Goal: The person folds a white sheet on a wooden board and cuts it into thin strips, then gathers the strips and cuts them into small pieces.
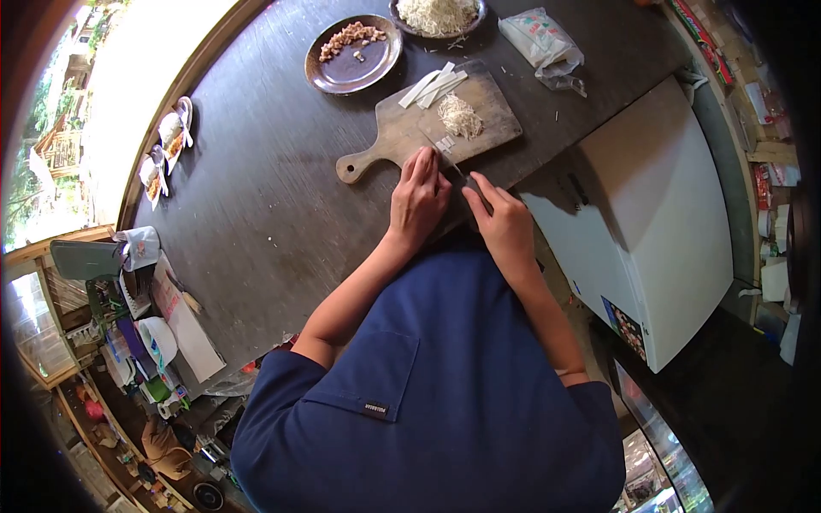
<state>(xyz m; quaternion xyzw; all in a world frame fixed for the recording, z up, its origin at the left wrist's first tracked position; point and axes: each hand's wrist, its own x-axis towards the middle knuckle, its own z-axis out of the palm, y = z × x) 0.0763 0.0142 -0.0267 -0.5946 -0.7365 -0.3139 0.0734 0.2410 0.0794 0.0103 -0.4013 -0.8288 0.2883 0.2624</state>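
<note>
A wooden cutting board (398, 128) with a handle lies on the dark table. My right hand (503, 221) grips a knife (459, 173) at the board's near edge, its blade pointing away from me. My left hand (419, 197) is closed beside the blade, fingertips bent down on the board; what they hold is hidden. Small pale cut pieces (445, 144) lie just beyond the blade. Farther back on the board are a heap of thin pale shreds (460, 118) and several flat white strips (432, 87).
A brown plate (363, 77) with diced brownish pieces (349, 38) and a bowl heaped with pale shreds (434, 15) stand behind the board. A plastic bag (540, 43) lies back right. Spoons and small dishes (171, 137) sit left. A white fridge-like box (658, 231) stands right.
</note>
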